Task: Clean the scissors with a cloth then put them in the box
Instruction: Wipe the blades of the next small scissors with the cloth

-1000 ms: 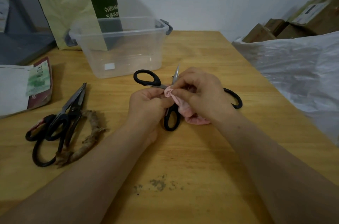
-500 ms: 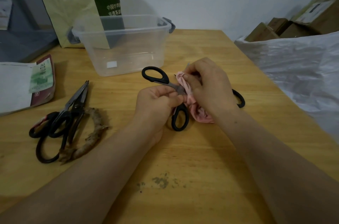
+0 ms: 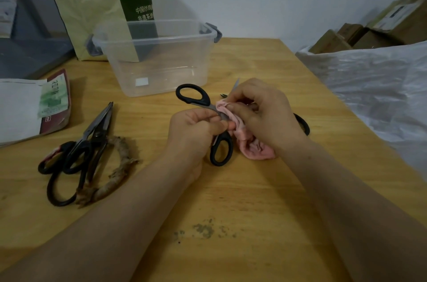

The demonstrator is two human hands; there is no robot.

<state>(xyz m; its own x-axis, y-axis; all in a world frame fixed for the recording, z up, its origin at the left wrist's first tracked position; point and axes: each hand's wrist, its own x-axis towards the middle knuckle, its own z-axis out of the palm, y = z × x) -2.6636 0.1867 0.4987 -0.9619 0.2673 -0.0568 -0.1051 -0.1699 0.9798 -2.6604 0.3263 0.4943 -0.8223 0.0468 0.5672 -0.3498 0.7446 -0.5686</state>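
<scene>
our left hand point(image 3: 194, 131) grips the scissors point(image 3: 201, 102), right hand point(image 3: 265, 115) pinches the cloth point(image 3: 254, 150) round them; a slip could cut us.

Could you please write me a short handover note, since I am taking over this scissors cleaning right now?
Left hand: grips the black-handled scissors near the pivot, above the table.
Right hand: pinches the pink cloth around a blade.
Clear box: behind the hands, no scissors seen in it.
Pile of other scissors: on the table to the left. Another black handle shows behind the right hand.
Done: wiping of this pair is under way.
Left: finish it, box it, then probably the others.
</scene>
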